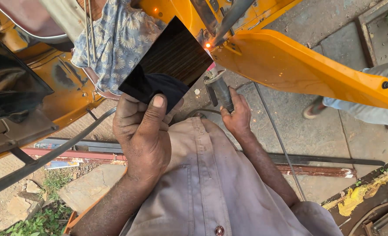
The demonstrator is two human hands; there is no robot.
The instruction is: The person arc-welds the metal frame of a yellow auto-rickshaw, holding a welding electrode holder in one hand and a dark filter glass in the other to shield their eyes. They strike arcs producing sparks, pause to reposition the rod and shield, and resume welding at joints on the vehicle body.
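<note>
1. Left hand (142, 131): my fingers are closed around the lower corner of a dark glass plate (170, 61), thumb pressed flat on its face; the plate stands tilted between my eyes and the weld spark (208, 45).
2. Right hand (237, 114): wrapped tight around the grey handle of the welding holder (219, 87), just below and right of the spark.
3. Welding rod (211, 57): it runs up from the holder, and its tip meets the yellow panel (290, 65) at the spark; the lower rod is partly hidden by the plate's edge.
4. Cable (277, 135): it trails away from the spark, down across the concrete.
5. Blue patterned cloth (115, 39): it hangs left of the spark, behind the plate.
6. Another person's leg and sandal (329, 107): they stand right of the spark, under the panel.
7. Step in hand, as I judge it: the arc is lit and a seam on the panel is being welded. The next move calls for a steady tip at the joint, with the plate kept over my eyes.
</note>
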